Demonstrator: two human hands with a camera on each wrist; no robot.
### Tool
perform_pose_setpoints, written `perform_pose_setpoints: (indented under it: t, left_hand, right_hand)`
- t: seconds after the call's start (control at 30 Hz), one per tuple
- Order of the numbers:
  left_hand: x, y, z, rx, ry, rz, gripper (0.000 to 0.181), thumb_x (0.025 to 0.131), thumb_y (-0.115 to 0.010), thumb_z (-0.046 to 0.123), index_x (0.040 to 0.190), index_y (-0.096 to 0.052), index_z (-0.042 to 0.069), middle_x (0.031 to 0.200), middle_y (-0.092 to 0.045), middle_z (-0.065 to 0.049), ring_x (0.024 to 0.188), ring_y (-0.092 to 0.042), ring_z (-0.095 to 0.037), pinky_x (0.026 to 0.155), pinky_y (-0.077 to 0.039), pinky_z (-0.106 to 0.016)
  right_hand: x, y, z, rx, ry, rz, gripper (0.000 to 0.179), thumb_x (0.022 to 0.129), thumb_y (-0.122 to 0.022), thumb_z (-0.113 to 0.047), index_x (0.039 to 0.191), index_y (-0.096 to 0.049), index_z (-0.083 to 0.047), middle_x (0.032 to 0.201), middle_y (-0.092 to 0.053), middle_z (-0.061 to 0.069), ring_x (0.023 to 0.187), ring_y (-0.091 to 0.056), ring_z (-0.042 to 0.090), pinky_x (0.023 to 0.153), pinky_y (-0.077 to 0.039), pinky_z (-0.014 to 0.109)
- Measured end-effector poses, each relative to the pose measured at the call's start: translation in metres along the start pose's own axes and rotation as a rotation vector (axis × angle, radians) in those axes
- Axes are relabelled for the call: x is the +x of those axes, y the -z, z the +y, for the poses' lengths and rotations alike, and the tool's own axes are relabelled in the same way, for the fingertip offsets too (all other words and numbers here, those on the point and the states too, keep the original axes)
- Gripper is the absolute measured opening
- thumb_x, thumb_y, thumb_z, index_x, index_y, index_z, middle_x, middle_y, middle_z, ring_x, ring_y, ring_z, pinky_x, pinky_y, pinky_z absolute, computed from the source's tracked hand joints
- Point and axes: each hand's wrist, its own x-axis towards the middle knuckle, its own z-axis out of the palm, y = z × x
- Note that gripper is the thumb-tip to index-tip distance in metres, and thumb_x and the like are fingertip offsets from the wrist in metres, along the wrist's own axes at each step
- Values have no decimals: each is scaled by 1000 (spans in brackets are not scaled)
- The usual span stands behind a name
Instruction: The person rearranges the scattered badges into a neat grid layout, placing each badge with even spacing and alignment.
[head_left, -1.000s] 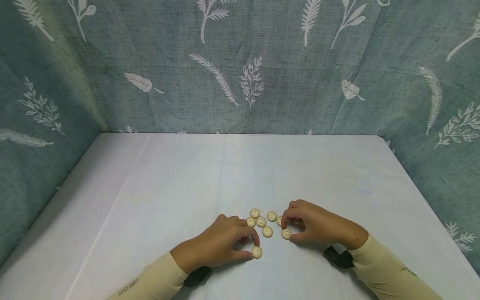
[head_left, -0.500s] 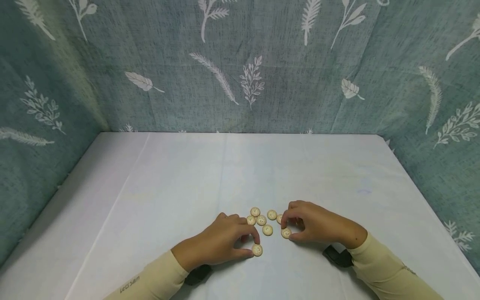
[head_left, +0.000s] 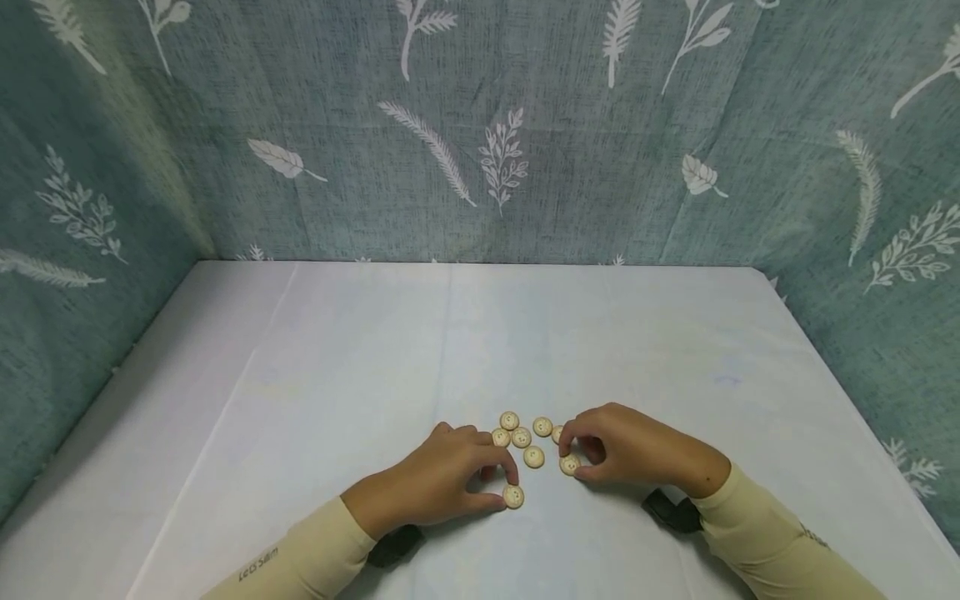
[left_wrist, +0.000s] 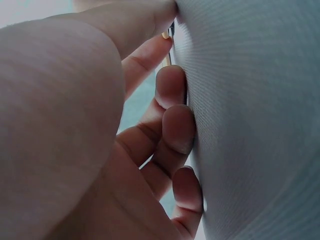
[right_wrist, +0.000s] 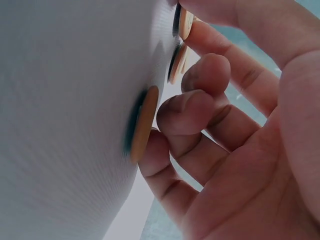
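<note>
Between thumb and index finger, my left hand (head_left: 442, 479) pinches a round, pale wooden button (head_left: 513, 497) at the near side of a loose group. My right hand (head_left: 633, 446) pinches another wooden button (head_left: 569, 464) by its edges, farther to the right. In the left wrist view, the other fingers (left_wrist: 178, 129) curl down to the white cloth. A loose button (right_wrist: 145, 125) lies by the little finger in the right wrist view, hidden under the hand from the head view. One more button (head_left: 558, 433) is partly covered by the right fingers.
Between the hands lie several more buttons (head_left: 521, 437), with a single button (head_left: 534, 457) nearest the middle. White cloth (head_left: 337, 358) covers the table. Green leaf-patterned curtains (head_left: 570, 167) rise at the back and both sides.
My right hand has shifted very slightly left with its button. The left hand and its button look unmoved, and the loose buttons keep their places.
</note>
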Motion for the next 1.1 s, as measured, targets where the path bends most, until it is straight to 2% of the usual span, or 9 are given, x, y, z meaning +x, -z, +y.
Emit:
perform_pose_setpoints:
  t: [0.23,0.6,0.83,1.1]
  left_hand:
    - [-1,0,0,-11,5,-2,20,84,-80,35,99,-68,38,84,-54,20,83,-47,0,77,-30,-33]
    - [0,0,-1,-15,3,-12,20,84,-80,37,100,-68,38,85,-54,21,84,-47,1,79,-30,-33]
    - [1,1,-2,6,-13,6,20,84,-80,37,100,-68,38,84,-54,20,83,-46,0,78,-30,-32]
    - [0,1,-3,-3,-12,-1,20,84,-80,37,100,-68,38,84,-54,20,83,-46,0,78,-30,-32]
  right_hand:
    - [1,-1,-2,-12,9,-9,19,82,-78,-10,94,-69,-21,66,-53,-11,60,-45,-3,58,-43,18]
    - [1,-1,-4,-19,13,36,16,85,-76,-13,96,-69,-21,65,-48,-13,60,-43,-4,57,-41,18]
    - [2,1,-4,-89,67,141,18,84,-77,-14,97,-66,-19,63,-44,-16,58,-40,-5,58,-39,17]
    - [2,0,-4,-111,91,197,19,83,-78,-16,97,-66,-20,62,-44,-17,58,-39,-6,58,-39,18]
